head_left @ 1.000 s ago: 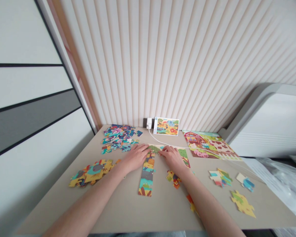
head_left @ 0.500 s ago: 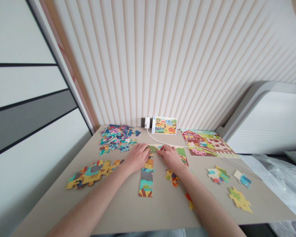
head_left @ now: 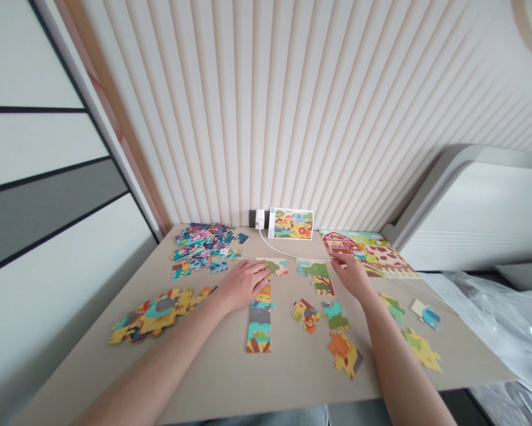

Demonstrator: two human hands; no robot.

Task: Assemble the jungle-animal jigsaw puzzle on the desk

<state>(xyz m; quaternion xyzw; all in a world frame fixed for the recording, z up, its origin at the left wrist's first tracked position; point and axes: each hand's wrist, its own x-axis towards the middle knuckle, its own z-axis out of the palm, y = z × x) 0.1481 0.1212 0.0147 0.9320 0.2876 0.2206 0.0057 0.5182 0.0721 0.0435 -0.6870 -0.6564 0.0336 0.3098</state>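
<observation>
My left hand (head_left: 247, 284) lies palm down with fingers stretched out over the upper end of a joined jigsaw strip (head_left: 259, 325) showing a crocodile. Its fingertips rest by the top-left corner piece (head_left: 278, 267), partly covered. My right hand (head_left: 351, 274) is closed, thumb and fingers pinched at the white cable (head_left: 287, 254). Just left of it lies a joined corner section with a green tree (head_left: 318, 271), a small gap apart from the left corner piece. Below are loose pieces: a red and yellow one (head_left: 306, 313), a teal-green one (head_left: 335, 315) and an orange-yellow one (head_left: 345, 352).
A picture card (head_left: 291, 223) leans on the wall beside a white charger (head_left: 260, 219). Purple-blue pieces (head_left: 208, 242) are heaped back left, yellow pieces (head_left: 159, 313) front left. A farm puzzle (head_left: 385, 254) lies back right; loose pieces (head_left: 422, 349) lie near the right edge.
My right hand has moved right, away from the top row, uncovering the tree section and the loose pieces below. The left hand stays at the strip. The view has shifted slightly.
</observation>
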